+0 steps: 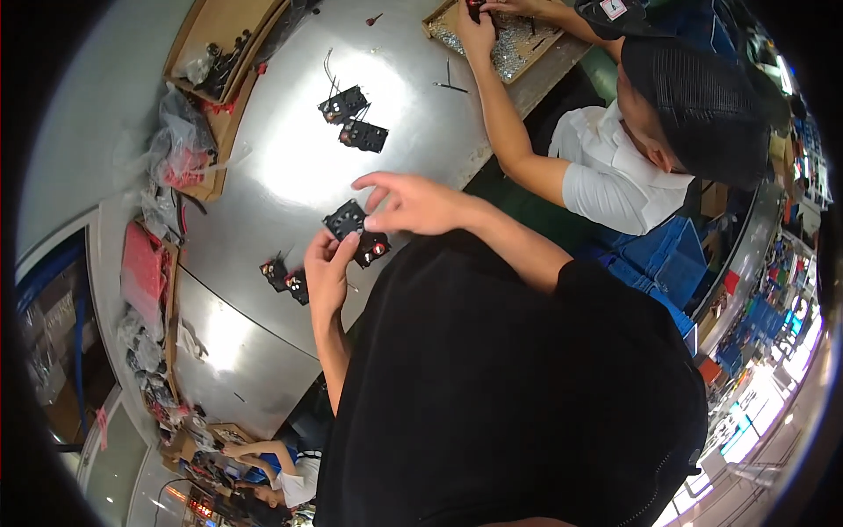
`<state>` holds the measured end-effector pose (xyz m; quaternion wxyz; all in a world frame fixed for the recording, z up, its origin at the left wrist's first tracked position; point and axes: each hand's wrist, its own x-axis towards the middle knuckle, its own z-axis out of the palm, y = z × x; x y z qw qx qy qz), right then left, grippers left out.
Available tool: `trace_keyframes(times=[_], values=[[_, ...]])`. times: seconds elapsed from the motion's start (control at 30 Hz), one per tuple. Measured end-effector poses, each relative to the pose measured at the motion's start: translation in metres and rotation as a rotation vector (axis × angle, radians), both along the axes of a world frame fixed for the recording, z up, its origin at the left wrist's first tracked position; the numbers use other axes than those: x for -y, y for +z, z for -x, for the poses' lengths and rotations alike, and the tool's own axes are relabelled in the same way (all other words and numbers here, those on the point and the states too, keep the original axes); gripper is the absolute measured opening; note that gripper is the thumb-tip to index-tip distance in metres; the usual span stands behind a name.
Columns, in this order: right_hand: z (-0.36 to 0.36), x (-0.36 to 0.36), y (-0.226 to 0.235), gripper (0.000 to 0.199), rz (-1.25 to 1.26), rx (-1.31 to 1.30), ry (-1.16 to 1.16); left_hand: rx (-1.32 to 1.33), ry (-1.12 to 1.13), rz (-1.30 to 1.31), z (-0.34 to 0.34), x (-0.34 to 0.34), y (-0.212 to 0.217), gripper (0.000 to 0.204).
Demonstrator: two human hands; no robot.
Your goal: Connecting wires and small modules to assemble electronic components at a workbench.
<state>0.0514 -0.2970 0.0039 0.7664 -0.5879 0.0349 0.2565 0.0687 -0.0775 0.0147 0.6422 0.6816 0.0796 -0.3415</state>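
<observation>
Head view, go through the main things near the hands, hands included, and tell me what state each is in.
Left hand: closed on the black part.
Black part: held up.
Right hand: open, index finger extended; contact with the part unclear.
Wired black unit: lying down, wires sticking out.
Cardboard box: open, dark pieces inside.
Plastic bag: crumpled.

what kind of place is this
Probably a factory workshop for assembling small parts: the left hand holds a small black part over a metal worktable, a cardboard tray of loose pieces sits at its edge, and a co-worker is alongside.
</observation>
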Motion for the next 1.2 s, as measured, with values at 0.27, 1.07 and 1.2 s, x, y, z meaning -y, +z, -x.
trace_keyframes(times=[0.27, 1.07, 1.2], values=[[-0.025, 0.144, -0.106, 0.014, 0.640, -0.022, -1.141, -0.100, 0.425, 0.031, -0.007, -0.013, -0.022, 0.032], [-0.118, 0.312, -0.150, 0.049, 1.516, -0.589, -0.964, -0.206, 0.257, 0.437, -0.015, 0.015, 0.018, 0.058], [-0.097, 0.296, -0.131, 0.038, 1.193, -0.576, -0.941, -0.164, 0.206, 0.534, -0.009, -0.007, 0.003, 0.064]])
